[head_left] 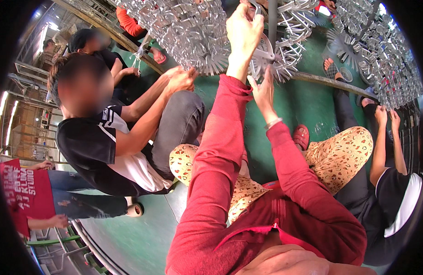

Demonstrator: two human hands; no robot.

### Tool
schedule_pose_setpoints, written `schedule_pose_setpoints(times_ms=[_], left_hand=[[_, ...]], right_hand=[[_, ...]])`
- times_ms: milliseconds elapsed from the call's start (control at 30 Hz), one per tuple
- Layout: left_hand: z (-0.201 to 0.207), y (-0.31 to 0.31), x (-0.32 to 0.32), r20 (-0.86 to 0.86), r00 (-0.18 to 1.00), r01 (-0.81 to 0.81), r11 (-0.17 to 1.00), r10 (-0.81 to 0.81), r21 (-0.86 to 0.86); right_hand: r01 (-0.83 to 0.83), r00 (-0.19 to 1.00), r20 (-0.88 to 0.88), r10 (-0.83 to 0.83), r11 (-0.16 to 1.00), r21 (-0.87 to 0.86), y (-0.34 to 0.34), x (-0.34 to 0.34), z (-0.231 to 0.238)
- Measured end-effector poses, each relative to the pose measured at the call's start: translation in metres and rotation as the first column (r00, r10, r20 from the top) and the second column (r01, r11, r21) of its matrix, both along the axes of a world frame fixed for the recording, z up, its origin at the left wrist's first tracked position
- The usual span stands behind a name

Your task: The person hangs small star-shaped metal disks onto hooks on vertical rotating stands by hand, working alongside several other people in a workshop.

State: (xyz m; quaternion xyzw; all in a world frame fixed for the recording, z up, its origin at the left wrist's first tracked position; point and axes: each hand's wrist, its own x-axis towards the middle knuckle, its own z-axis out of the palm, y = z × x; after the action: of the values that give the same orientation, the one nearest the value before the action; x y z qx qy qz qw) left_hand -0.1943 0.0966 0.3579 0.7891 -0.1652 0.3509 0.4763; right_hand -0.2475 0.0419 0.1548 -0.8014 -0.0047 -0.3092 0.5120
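My left hand point(243, 35) is raised at the top middle, its fingers closed round a curved silvery metal part point(265, 51). This part is beside an upright grey pole point(272, 23) among hanging metal pieces; its exact kind cannot be made out. Just below is my right hand point(264, 91), with thumb and fingers apart and fingertips close to the part's lower end. Whether they touch it is unclear. A dense cluster of silvery metal pieces point(184, 32) hangs to the left of my left hand, and another cluster point(296, 27) hangs to the right.
A rail point(324, 81) crosses behind the hanging pieces. Close on my left sits a co-worker point(110, 137) with both hands raised; another co-worker point(399, 192) reaches up at the right. More metal pieces point(381, 59) hang at the far right above the green floor point(262, 151).
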Motion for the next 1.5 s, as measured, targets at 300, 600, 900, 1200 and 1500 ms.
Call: schedule_pose_setpoints(times_ms=[300, 600, 900, 1200, 1500], left_hand=[[-0.006, -0.003, -0.007, 0.014, 1.0, -0.019, 0.991, 0.021, -0.134], [-0.03, 0.024, -0.054, -0.165, 0.986, -0.058, 0.934, -0.001, -0.353], [-0.182, 0.075, -0.067, -0.642, 0.248, -0.188, 0.614, -0.725, -0.766], [-0.233, 0.04, -0.06, -0.025, 0.307, -0.086, -0.001, -0.951, -0.996], [-0.229, -0.016, -0.055, -0.161, 0.479, -0.171, 0.088, -0.863, -0.981]], right_hand=[[-0.265, 0.962, -0.012, 0.273, 0.941, 0.212, -0.017, 0.031, -0.026], [-0.743, 0.439, -0.627, 0.643, 0.653, 0.15, -0.054, 0.046, 0.034], [-0.891, 0.314, -0.756, 0.575, 0.453, -0.025, -0.051, 0.068, 0.053], [-0.684, 0.555, -0.481, 0.678, 0.702, 0.201, -0.054, 0.034, 0.047], [-0.261, 0.964, -0.114, 0.242, 0.944, -0.203, -0.063, -0.026, 0.018]])
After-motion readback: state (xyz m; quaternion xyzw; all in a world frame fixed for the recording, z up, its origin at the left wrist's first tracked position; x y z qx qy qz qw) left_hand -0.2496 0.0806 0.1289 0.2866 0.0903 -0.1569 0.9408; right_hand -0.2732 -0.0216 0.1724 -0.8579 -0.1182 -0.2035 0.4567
